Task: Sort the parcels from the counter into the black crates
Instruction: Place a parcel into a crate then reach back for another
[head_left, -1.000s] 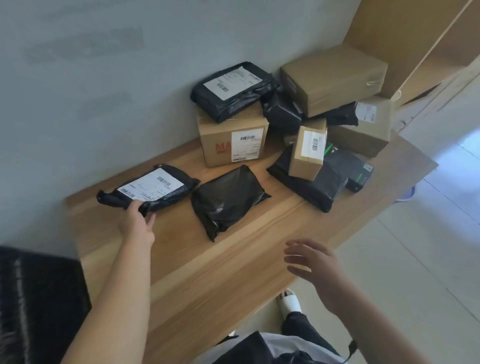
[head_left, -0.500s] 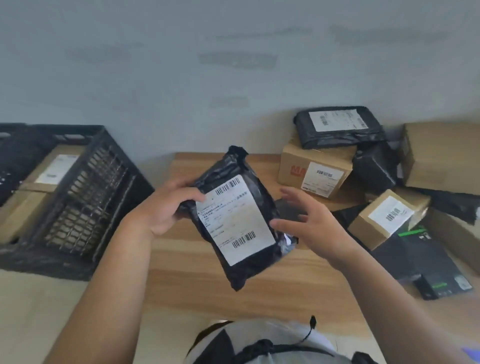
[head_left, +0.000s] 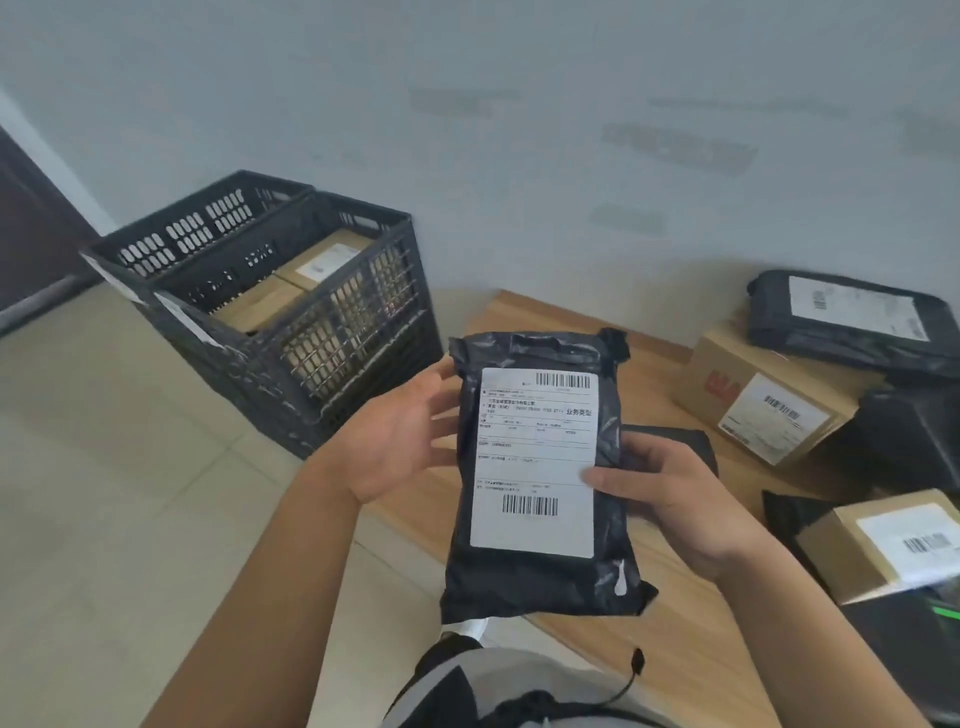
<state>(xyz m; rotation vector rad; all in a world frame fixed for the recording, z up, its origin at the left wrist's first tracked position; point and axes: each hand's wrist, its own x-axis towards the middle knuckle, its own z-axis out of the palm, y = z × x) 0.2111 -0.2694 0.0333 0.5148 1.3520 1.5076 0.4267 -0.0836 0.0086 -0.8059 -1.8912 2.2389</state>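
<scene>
So the black mailer bag (head_left: 535, 467) is up over the counter (head_left: 670, 597) edge, right hand (head_left: 670, 499) gripping its side, left hand (head_left: 400, 441) flat and open against its other edge. Over at 10 o'clock, the near crate (head_left: 332, 332) has two cardboard boxes (head_left: 291, 291) inside; can't tell what's in the far crate (head_left: 197, 228).

I see a glossy black plastic mailer bag (head_left: 540, 467) with a white label printed in black barcodes and lines. The two black plastic lattice crates (head_left: 291, 291) show tan cardboard through their mesh. The light-brown wooden counter (head_left: 675, 623) has streaky grain; one tan cardboard box (head_left: 763, 410) carries red lettering.
</scene>
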